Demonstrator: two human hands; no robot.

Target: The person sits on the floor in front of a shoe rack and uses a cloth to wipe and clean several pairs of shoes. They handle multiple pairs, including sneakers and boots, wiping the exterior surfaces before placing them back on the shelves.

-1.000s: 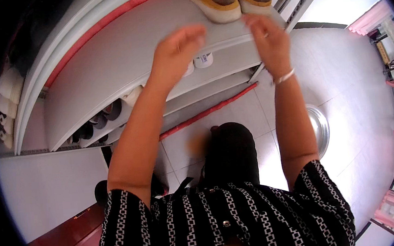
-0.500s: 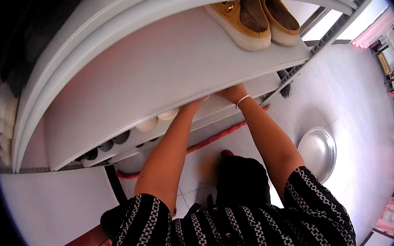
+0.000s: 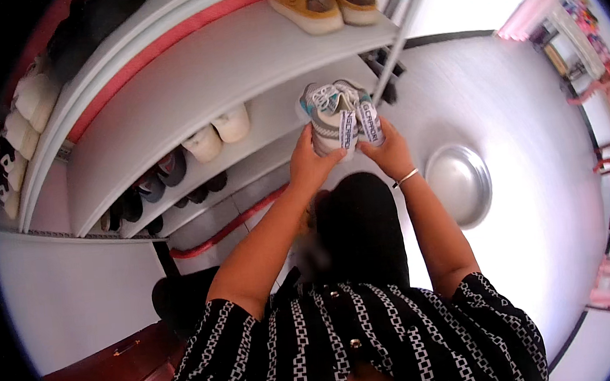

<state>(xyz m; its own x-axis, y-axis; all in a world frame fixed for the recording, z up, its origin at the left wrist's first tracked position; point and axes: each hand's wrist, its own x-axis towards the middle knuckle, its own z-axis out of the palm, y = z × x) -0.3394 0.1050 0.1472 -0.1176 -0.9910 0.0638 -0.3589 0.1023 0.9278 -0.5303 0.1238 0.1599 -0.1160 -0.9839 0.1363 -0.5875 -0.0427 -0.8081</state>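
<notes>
A pair of grey and white sneakers [image 3: 335, 113] with teal patches and white laces is held up side by side, heels toward me. My left hand [image 3: 311, 160] grips the pair from the left, its thumb against the heel. On the other side my right hand [image 3: 388, 149], with a white band at the wrist, closes round the right shoe. Both hands are in front of the middle shelf [image 3: 277, 110] of a grey shoe rack. White shoes [image 3: 216, 134] stand on that shelf left of my hands, with dark shoes [image 3: 154, 179] farther left.
Yellow slip-on shoes [image 3: 322, 3] sit on the shelf above. More white shoes [image 3: 27, 116] line the rack's far left. A round metal basin [image 3: 459, 185] lies on the pale floor to the right. A red strip [image 3: 232, 223] runs along the floor under the rack.
Both hands have come out from under the shelf, bringing the pair of sneakers into sight. The view has shifted, showing more of the lower shelves.
</notes>
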